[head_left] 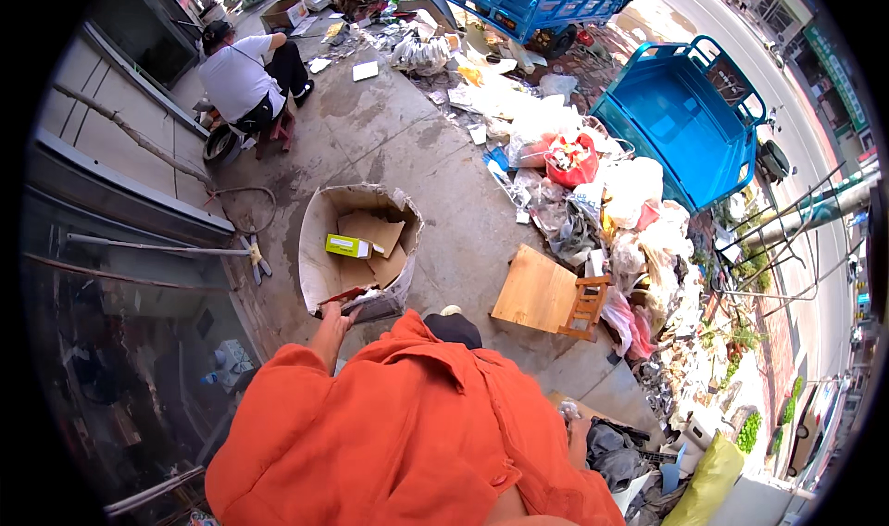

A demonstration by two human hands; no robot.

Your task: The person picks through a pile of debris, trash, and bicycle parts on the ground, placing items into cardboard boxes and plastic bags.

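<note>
A large worn cardboard box (315, 248) stands on the pavement in front of me. Inside it lie a yellow-green small carton (348, 245) and loose brown cardboard pieces (387, 269). My left hand (331, 331) is at the box's near left rim, its visible fingers apart, next to a dark red and black flat scrap (350, 295). Down by my right side, my right hand (579, 431) is partly hidden by my orange sleeve. Its fingers are curled near something small and whitish (568, 411), beside a grey-black plastic bag (613, 452).
A wooden stool-like piece (537, 290) sits right of the box. Heaped plastic bags and scrap (639, 202) run along the right, beside a blue cart bed (690, 137). Gloves or tools (256, 259) lie by the left wall. A person in white (239, 77) sits at the far left.
</note>
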